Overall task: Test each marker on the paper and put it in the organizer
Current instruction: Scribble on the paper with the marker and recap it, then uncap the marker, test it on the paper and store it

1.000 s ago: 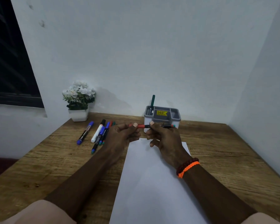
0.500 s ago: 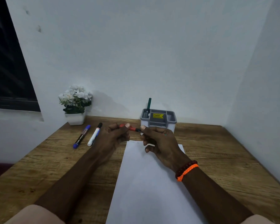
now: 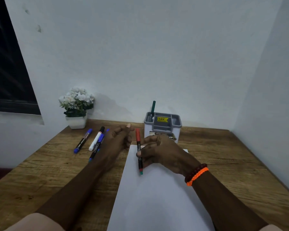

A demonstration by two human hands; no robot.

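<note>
My right hand point(image 3: 163, 154) grips a black marker point(image 3: 137, 135) with a red cap. It stands nearly upright, red cap up, and its teal lower end touches the white paper point(image 3: 157, 197) near the top left corner. My left hand point(image 3: 117, 140) hovers just left of the cap, fingers curled and thumb raised, apart from the marker, with nothing visible in it. The grey organizer point(image 3: 177, 126) stands behind my right hand with one green pen point(image 3: 153, 109) upright in its back left slot. Several markers lie left of my left hand, among them a blue one point(image 3: 83, 141) and a white one point(image 3: 96, 139).
A small white pot of white flowers point(image 3: 77, 105) stands at the back left by the wall. The wooden table point(image 3: 232, 164) fits into a corner, with walls behind and to the right. A dark window point(image 3: 7, 72) is at the left.
The marker was held level between both hands. My left hand has let go of it, and my right hand has turned it upright and lowered its end onto the paper.
</note>
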